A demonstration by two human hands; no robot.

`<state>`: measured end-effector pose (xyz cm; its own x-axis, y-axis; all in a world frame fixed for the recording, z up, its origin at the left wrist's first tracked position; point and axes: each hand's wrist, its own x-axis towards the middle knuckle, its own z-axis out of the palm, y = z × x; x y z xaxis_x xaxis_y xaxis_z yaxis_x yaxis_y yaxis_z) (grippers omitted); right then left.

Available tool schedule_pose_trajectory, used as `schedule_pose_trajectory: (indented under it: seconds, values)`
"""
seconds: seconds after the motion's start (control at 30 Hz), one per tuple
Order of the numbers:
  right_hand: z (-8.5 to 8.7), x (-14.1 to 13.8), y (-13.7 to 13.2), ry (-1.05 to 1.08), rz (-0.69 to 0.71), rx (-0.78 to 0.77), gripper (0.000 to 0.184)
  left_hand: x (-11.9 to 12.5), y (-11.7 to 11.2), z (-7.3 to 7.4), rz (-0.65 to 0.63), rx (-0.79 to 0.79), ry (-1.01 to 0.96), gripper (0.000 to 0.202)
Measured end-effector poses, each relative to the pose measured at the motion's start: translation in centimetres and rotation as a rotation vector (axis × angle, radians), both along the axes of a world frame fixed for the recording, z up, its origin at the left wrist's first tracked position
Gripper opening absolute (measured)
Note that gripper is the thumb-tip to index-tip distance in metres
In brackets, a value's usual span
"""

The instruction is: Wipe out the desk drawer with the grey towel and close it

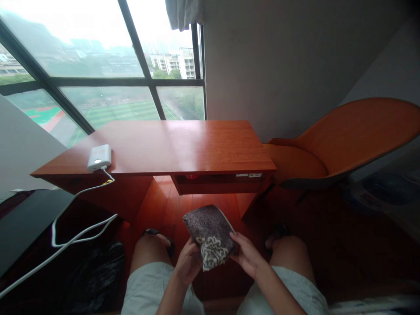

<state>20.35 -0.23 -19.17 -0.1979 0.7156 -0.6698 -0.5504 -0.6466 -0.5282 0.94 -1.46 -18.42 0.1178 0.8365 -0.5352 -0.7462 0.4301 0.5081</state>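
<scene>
A folded grey-brown cloth with a cream scroll pattern at its near end is held up in front of my knees, short of the desk. My left hand grips its lower left edge, the fingers partly hidden beneath it. At the right edge, my right hand pinches the cloth with the thumb on top and the other fingers underneath. It is tilted, and its underside cannot be seen.
Ahead stands a reddish wooden desk with a shelf below its top. A white power adapter sits at its left, its white cable trailing down. An orange chair stands right; a black plastic bag lies lower left.
</scene>
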Motion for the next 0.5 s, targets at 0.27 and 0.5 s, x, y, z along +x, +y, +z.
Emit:
schedule_pose_trajectory:
  seconds: [0.27, 0.5]
  values:
    - [2.1, 0.2, 1.6, -0.181, -0.100, 0.312, 0.026, 0.0, -0.4, -0.8, 0.003, 0.033, -0.072, 0.039]
    - [2.2, -0.1, 1.8, -0.471, 0.002, 0.469, 0.029, 2.1, -0.4, -0.6, -0.017, -0.120, -0.159, 0.038]
